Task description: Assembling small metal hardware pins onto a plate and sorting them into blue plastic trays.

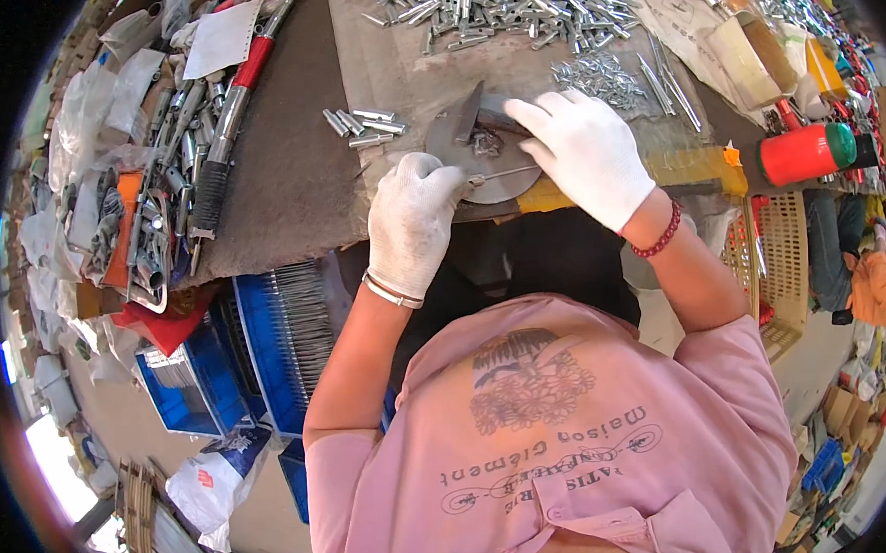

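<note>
1. One broad worktable with a brown covering point(285, 135) fills my view.
2. Across its far side I see a heap of shiny silver metal tubes point(520, 17).
3. The white-gloved right hand point(592, 154) reaches out, fingers extended, thumb apart; whether it grips anything, I cannot tell.
4. The white-gloved left hand point(410, 218) pinches, thumb against fingers.
5. Between them lies a round, flat grey metal plate point(446, 136).
6. On it, by the right fingertips, sits a dark grey metal block point(494, 112).
7. One thin silver metal rod point(508, 175) crosses the plate's near part, its left end in the left hand's pinch.
</note>
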`<state>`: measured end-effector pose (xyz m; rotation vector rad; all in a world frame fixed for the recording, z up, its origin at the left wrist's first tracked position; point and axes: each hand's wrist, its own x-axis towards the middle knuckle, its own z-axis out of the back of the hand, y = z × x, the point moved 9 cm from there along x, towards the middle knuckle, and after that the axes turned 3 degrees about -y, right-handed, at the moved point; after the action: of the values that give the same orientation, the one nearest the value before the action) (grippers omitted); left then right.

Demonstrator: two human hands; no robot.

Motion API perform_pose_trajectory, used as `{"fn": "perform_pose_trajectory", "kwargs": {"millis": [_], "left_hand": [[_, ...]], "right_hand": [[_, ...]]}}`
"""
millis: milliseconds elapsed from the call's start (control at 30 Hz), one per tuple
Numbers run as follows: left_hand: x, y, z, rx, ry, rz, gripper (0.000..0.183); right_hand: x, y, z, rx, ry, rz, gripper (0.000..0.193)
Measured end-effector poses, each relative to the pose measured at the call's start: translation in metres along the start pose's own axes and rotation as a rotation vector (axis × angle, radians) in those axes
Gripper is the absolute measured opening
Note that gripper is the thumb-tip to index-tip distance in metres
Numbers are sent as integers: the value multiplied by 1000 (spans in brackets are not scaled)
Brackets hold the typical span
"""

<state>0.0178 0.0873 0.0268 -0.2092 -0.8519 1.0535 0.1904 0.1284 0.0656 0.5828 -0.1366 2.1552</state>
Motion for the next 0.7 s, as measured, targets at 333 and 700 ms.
{"fn": "perform_pose_trajectory", "kwargs": {"millis": [333, 700], "left_hand": [[5, -4, 6, -57, -54, -55, 23], [9, -7, 10, -88, -28, -23, 21]], "right_hand": [[-45, 7, 52, 286, -150, -187, 54], [-35, 2, 21, 376, 23, -199, 42]]}}
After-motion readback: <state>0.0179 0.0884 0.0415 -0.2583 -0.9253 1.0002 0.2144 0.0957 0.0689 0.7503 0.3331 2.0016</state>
